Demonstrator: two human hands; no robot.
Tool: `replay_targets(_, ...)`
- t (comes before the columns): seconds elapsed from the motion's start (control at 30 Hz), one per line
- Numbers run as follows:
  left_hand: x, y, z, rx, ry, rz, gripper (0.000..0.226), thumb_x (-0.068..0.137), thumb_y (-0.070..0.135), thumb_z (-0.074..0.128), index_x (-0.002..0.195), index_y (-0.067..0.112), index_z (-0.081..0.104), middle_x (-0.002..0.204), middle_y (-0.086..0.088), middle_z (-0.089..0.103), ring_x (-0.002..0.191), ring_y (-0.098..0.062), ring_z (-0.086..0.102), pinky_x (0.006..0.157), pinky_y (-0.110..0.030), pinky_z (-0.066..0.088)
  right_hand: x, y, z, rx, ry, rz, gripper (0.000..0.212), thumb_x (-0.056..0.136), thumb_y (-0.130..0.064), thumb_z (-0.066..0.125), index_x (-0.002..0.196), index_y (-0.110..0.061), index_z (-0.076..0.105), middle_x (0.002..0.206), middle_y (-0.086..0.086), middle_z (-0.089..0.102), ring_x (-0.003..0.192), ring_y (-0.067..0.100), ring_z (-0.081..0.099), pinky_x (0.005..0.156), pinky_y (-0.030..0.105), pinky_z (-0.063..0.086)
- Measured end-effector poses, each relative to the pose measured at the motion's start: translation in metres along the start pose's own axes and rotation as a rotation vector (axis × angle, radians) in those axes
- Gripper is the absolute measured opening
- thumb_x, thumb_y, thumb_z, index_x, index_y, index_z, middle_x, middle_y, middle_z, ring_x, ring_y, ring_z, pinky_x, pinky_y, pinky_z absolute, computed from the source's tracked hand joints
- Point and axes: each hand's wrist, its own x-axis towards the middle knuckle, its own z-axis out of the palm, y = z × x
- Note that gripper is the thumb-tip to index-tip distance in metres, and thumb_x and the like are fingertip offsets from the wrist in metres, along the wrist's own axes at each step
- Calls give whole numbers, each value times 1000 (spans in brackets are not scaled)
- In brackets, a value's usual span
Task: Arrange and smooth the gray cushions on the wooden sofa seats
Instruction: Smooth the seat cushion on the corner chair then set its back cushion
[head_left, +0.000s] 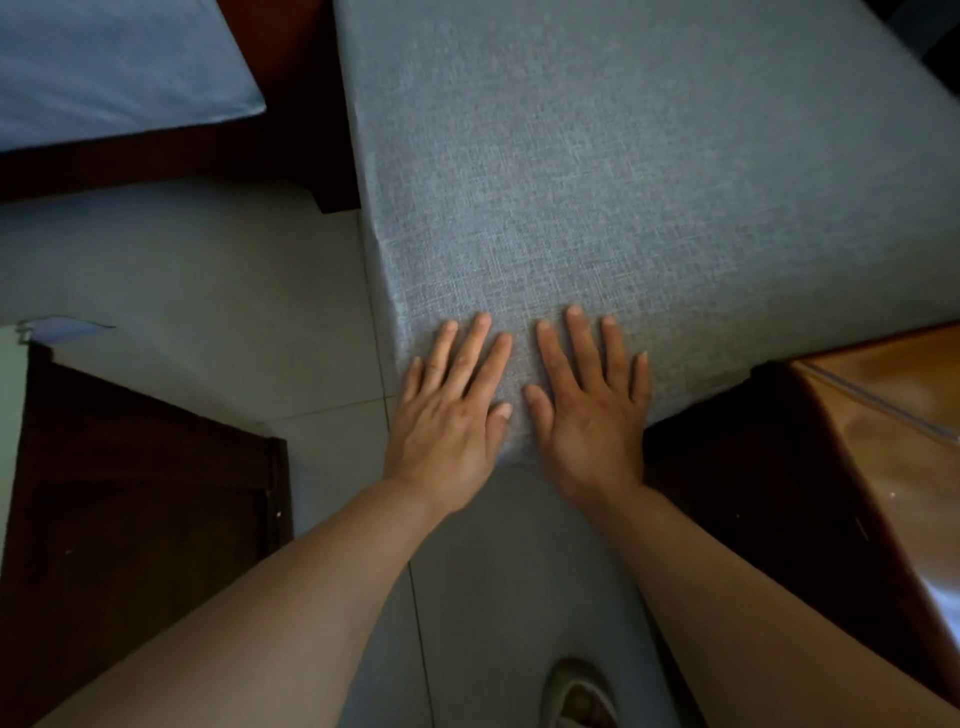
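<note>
No readable writing, brand or label anywhere in view.

Large gray cushion (623, 182), woven linen-like weave, fills upper centre and right of view; near corner points toward the camera, hanging over the tiled floor (208, 270). Fabric mostly flat; slight pucker along the left edge near the corner.

Left hand (452, 410) laid palm-down on the cushion's near corner, fingers straight and slightly spread, thumb tucked toward centre. Holding nothing; flat contact only. Heel of the palm at or just past the cushion's edge.

Right hand (592, 410) beside it, also palm-down, fingers straight and fanned, tips pointing away up the cushion. No grasp; flat on the fabric. Thumbs of both hands near each other, narrow strip of gray cloth between them. Both forearms bare, reaching in from the bottom of frame.

Second gray cushion (104, 67) upper left, smoother and bluer in tone, resting on a dark wooden seat frame (291, 114); well apart from both hands, floor between.

Dark wooden furniture piece (135, 499) lower left, on the floor. Glossy reddish wooden surface (883, 426) at right, just beside the large cushion's right edge; cushion overlaps or abuts it, cannot tell which.

Foot in a slipper (582, 696) at bottom centre, on the tiles between the forearms.
</note>
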Motion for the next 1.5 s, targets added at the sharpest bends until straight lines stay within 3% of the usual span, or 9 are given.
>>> replay_targets(0.47,2,-8,39,42,528,143,49,92,26,37,136,11,53,145,-6,46,137,-25,38,107,-45,39,4,11,40,30,592,-176,46,93,-35,35,125,-20,64,135,-2,58,126,24,51,101,43,32)
replay_targets(0.8,-4,0,61,233,796,135,48,95,33,35,125,8,62,131,-9,60,123,-26,54,99,-42,46,6,37,66,64,904,-479,47,97,-34,30,117,-14,68,121,4,65,109,26,58,91,41,36)
replay_targets(0.93,-14,5,84,381,901,208,51,88,37,47,131,12,53,134,-8,55,124,-24,47,100,-50,33,-4,49,89,9,950,-422,48,99,-41,22,135,-19,45,139,5,49,128,27,41,108,46,21)
replay_targets(1.03,-18,3,113,501,929,164,69,84,37,50,146,13,31,150,-7,35,139,-22,29,109,-54,15,-9,57,102,-43,919,-423,50,98,-43,22,143,-23,29,149,5,29,139,27,25,114,47,8)
replay_targets(1.2,-27,-9,147,651,866,217,90,81,33,57,153,13,6,161,-3,-7,148,-19,-4,112,-48,7,-22,71,119,-69,817,-458,78,80,-46,49,146,-27,14,161,2,-4,147,23,-9,116,51,0)
replay_targets(1.27,-30,-16,157,692,832,221,96,78,33,59,153,11,3,160,-3,-10,147,-18,-6,111,-46,9,-30,81,132,-110,770,-489,88,73,-50,56,147,-28,13,159,-1,-16,147,24,-11,115,52,0)
replay_targets(1.37,-29,-23,170,737,809,200,101,73,26,63,153,13,3,160,-2,-11,147,-17,-7,114,-43,2,-35,93,151,-178,694,-473,106,63,-45,72,148,-29,10,159,0,-18,146,26,-13,116,52,-3)
replay_targets(1.43,-25,-25,176,756,845,174,98,74,16,60,153,15,2,160,0,-10,147,-16,-7,115,-43,-4,-31,93,158,-198,747,-442,91,74,-33,66,147,-29,11,159,0,-18,147,26,-12,116,53,-2)
replay_targets(1.5,-20,-24,180,749,900,156,90,78,11,50,153,16,0,160,1,-11,147,-16,-7,115,-44,-6,-24,89,162,-201,844,-411,67,88,-26,47,146,-30,13,159,0,-17,147,26,-10,115,54,4)
